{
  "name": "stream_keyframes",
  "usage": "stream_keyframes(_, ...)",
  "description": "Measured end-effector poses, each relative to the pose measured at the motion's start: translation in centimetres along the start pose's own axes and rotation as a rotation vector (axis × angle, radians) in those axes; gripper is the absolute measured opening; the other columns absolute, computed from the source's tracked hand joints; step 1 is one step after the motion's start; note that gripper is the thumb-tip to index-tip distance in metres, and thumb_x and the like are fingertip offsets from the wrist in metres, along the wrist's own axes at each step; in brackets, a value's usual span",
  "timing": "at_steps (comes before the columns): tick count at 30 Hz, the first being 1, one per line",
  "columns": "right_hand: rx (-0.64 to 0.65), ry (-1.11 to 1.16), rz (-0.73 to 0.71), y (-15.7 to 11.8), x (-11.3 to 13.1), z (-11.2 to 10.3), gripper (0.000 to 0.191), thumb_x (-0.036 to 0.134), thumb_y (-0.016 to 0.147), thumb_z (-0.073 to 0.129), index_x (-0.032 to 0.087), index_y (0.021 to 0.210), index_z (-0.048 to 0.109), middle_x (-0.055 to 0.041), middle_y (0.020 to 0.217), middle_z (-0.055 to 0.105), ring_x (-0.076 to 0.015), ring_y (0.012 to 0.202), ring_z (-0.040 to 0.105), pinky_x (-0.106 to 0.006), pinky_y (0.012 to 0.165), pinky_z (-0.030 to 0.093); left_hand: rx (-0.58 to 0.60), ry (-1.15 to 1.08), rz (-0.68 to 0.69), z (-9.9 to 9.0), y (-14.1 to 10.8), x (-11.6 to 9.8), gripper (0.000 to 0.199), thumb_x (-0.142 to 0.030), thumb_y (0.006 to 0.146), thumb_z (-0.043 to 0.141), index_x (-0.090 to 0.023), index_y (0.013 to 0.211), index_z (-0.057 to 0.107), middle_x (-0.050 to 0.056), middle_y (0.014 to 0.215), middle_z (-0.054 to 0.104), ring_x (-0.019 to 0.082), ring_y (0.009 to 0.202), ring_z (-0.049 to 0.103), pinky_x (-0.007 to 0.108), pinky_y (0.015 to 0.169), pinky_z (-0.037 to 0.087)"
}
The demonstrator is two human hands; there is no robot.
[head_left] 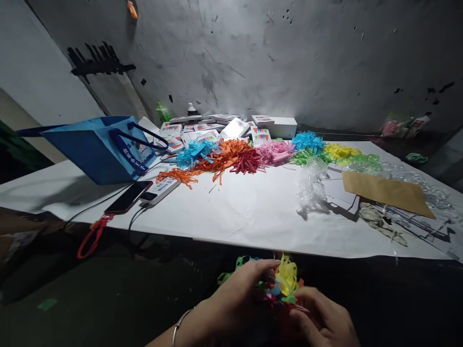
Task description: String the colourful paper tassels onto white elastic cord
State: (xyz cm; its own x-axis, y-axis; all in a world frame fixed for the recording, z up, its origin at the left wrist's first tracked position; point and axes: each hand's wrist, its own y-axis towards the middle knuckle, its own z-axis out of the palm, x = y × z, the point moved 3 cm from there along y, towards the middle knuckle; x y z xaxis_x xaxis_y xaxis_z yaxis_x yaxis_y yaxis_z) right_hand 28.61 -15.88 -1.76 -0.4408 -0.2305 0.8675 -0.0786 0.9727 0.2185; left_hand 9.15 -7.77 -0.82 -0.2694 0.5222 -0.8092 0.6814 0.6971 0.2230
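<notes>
Below the table's front edge, a bundle of coloured paper strips [287,274] in yellow, green, blue, pink and orange sits between my hands. My left hand [240,291] curls round its near left side, thumb and fingers over the strips, and a bracelet shows at that wrist. On the right side of the bundle my right hand [323,313] is closed in a pinch, with the strips' edge at its fingertips. Something thin and pale sticks out there, too small to name. The bundle's lower part is dark and hidden by my hands.
A white-covered table [238,207] spans the view. Along its back lie a blue bag [97,149], small white boxes [235,129] and coloured strip piles [235,154]. A phone [128,197], a power bank [159,191], clear strips [311,185] and brown paper [388,193] lie nearer.
</notes>
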Motion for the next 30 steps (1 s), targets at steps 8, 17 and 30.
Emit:
stream_keyframes(8,-0.129,0.114,-0.008,0.5,0.2,2.1,0.029,0.048,0.096,0.057,0.028,0.084,0.074,0.0006,0.065,0.064,-0.0147,0.056,0.062,-0.02,0.051,0.047,0.075,-0.197,0.173,-0.6,0.1,-1.8,0.095,-0.026,0.075,0.084,-0.034,0.152,0.029,0.012,0.143,0.046,0.032,0.129,0.052,0.041,0.105,0.048)
stream_keyframes(17,-0.009,0.247,0.01,1.4,0.3,2.4,0.027,0.046,0.093,0.062,0.025,0.102,0.078,-0.0039,0.083,0.073,-0.0192,0.074,0.071,-0.023,0.069,0.054,0.148,-0.206,-0.095,0.0,-0.7,0.5,0.092,-0.031,0.084,0.075,-0.028,0.158,0.02,0.013,0.127,0.063,0.028,0.108,0.066,0.037,0.092,0.055)
stream_keyframes(30,-0.145,0.478,0.34,0.6,0.6,2.2,0.04,0.059,0.078,0.072,0.021,0.069,0.071,-0.0032,0.067,0.066,-0.0196,0.063,0.062,-0.027,0.061,0.051,0.309,-1.098,-0.185,5.6,-0.8,2.0,0.145,-0.049,0.043,0.099,-0.029,0.16,0.015,0.019,0.154,0.042,0.042,0.142,0.041,0.059,0.12,0.022)
